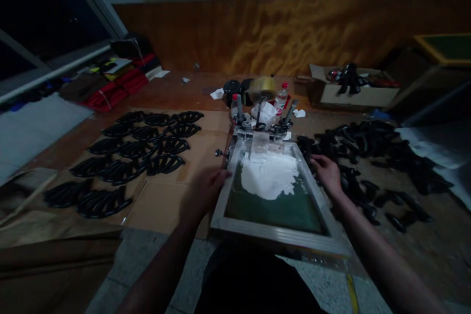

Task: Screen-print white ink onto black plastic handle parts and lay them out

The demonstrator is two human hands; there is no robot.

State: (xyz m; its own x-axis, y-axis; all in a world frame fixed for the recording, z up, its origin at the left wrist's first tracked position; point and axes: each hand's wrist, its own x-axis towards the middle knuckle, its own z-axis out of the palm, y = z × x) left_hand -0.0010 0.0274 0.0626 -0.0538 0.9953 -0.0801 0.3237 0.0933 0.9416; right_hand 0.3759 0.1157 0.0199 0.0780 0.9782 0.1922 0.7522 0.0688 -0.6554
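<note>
A screen-printing frame [272,233] with pale metal rails lies in front of me, close to level. White ink [270,176] is spread over the upper part of its green mesh [272,213]. My left hand [208,186], dark and blurred, is at the frame's left rail; its fingers are hard to make out. Beyond the right rail, my right hand [327,174] has its thumb and fingers pinched at a black curved piece [306,149]. A clamp assembly [261,130] stands at the frame's far end. What lies under the frame is hidden.
Fanned black pieces [121,167] lie in rows on cardboard [158,203] at left. Loose black pieces [353,147] are heaped at right. Behind the clamp stand a bottle [282,98] and a tape roll [262,87]. An open carton [356,94] sits back right, red bundles [114,91] back left.
</note>
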